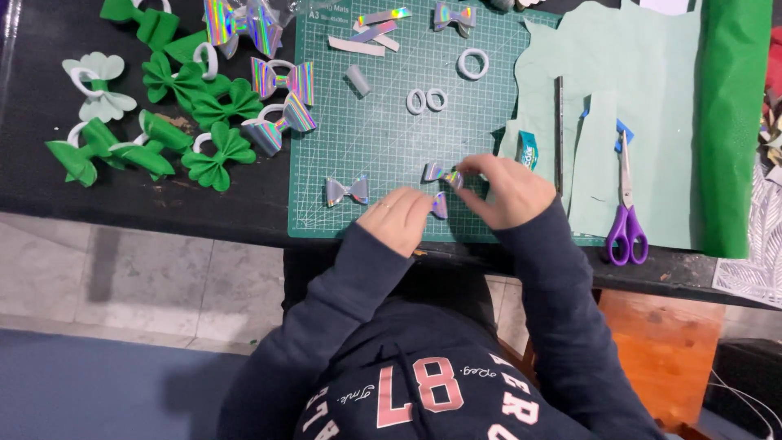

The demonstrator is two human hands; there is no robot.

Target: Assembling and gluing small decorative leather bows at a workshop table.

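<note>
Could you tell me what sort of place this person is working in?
Probably a home craft table: a green cutting mat, purple-handled scissors, and finished green bows. Both hands, left and right, work small holographic bow pieces.

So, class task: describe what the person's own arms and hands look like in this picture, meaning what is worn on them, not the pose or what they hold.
Both arms are covered to the wrist by long dark navy sleeves of a sweatshirt whose chest carries pink and white printing. The left hand and right hand are bare: no gloves. No rings, watch or bracelets can be seen from this view.
</note>
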